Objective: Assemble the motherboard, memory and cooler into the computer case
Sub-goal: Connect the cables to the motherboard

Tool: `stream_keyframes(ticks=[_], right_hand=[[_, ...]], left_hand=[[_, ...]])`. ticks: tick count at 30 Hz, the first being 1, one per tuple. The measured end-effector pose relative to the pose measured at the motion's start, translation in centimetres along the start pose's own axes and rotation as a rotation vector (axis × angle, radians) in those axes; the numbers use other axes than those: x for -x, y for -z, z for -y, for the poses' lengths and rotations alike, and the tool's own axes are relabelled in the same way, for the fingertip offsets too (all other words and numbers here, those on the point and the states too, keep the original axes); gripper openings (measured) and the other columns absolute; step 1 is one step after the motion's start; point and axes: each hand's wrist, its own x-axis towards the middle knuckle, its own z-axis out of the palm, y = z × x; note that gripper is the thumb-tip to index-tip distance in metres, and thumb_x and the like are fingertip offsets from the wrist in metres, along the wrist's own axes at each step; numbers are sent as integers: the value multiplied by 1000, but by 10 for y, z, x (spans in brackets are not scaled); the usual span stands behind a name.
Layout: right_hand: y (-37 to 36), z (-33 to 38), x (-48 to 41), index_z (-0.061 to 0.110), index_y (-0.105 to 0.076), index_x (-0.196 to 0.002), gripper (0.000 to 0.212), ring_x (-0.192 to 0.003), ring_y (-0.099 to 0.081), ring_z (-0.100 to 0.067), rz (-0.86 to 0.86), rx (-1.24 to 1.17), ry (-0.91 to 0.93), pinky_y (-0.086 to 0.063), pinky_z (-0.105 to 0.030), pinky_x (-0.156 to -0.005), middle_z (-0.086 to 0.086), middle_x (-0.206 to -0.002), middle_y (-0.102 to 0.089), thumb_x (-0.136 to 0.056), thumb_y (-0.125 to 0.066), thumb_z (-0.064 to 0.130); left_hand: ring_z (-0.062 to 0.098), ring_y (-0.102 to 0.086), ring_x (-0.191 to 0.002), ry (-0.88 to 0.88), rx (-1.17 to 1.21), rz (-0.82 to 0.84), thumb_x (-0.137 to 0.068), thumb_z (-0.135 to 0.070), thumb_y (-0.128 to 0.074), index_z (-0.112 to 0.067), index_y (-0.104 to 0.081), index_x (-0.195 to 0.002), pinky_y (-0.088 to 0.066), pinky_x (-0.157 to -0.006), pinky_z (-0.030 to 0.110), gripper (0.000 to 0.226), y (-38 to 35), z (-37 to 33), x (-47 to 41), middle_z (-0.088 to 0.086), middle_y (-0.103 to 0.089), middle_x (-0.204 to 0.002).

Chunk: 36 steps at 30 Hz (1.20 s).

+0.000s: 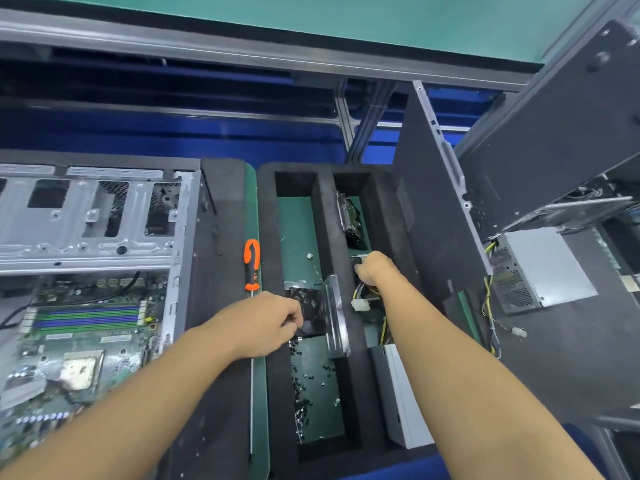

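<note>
Mobo (pixel 69 362) mem slots (pixel 86 318) run left-right.

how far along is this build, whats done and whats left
Done: the motherboard lies inside the case. In hand: the left hand grips a black fan, likely the cooler, in the foam tray; the right hand grips a black plug among cables. Left: the processor socket is bare, so the cooler is not fitted; memory in the slots cannot be confirmed.
</note>
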Motion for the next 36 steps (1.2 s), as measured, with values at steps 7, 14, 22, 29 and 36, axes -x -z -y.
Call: stream_keyframes(ticks=[7,14,22,29,36], right_hand=[[-13,-2,-5,-2,-62,-121,33,-103,-60,-36,-114,38,29,-45,-33,-80,-21,-128,-63,-103,-51,22],[-10,-2,-1,-7,-58,-130,44,-124,-55,-41,-136,83,-7,-45,-38,-95,-25,-138,-57,-106,-46,27],[-14,10,27,4,-60,-128,39,-112,-60,-37,-208,77,-99,-48,-40,-85,-19,-132,-60,-93,-60,23],[-19,5,48,11,-56,-131,37,-128,-48,-39,-303,139,-24,-45,-45,-100,-17,-139,-51,-96,-57,22],[-31,4,77,20,-66,-120,30,-116,-58,-38,-372,9,14,-49,-40,-95,-16,-125,-64,-93,-55,12]], left_hand=[[28,-61,-95,20,-268,-40,-97,-18,-40,-23,-59,-108,-51,-82,42,22,0,-8,17,2,-62,-110],[30,-62,-85,-23,-379,-87,-93,-6,-45,-14,-60,-102,-38,-69,37,19,-13,-14,38,7,-63,-98],[24,-58,-75,-126,-444,-298,-88,-5,-52,-17,-63,-93,-32,-66,34,17,-8,-8,52,1,-64,-86],[25,-62,-74,-265,-352,-443,-90,-10,-49,-20,-60,-108,-45,-65,35,23,-3,-2,57,-2,-68,-89],[26,-58,-58,-421,-299,-621,-92,-19,-49,-21,-65,-108,-41,-56,29,23,6,-3,87,1,-67,-68]])
